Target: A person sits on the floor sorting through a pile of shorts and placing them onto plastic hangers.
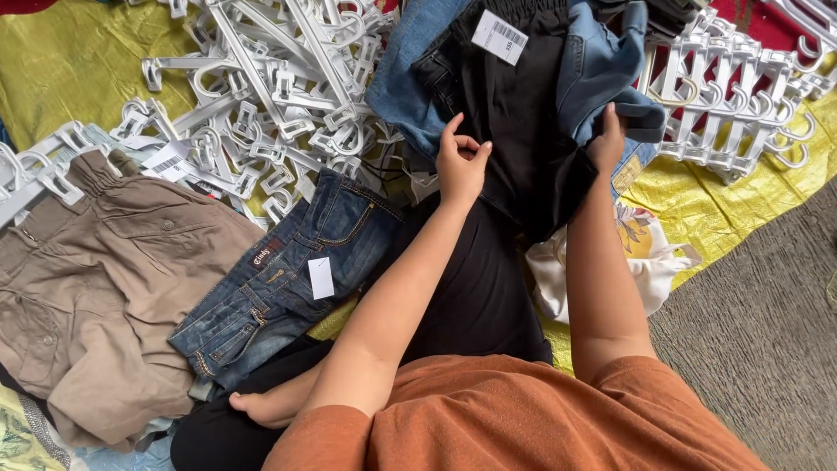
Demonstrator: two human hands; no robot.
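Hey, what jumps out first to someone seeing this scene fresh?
Both hands, left and right, grip black trousers at top centre. Behind them a heap of white hangers sprawls over a yellow sheet. Blue jeans and khaki trousers lie lower left.

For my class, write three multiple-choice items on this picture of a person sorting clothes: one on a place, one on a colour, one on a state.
1. Where do the blue jeans lie?
A. beside the khaki trousers
B. on the hangers
C. in a bag

2. What colour are the plastic hangers?
A. red
B. white
C. black

3. What is the right hand doing?
A. resting in the lap
B. holding a hanger
C. gripping the black garment

Answers: 1 A, the two lie side by side; 2 B, the whole pile is white; 3 C, its fingers close on the cloth, with the left hand at its other edge.
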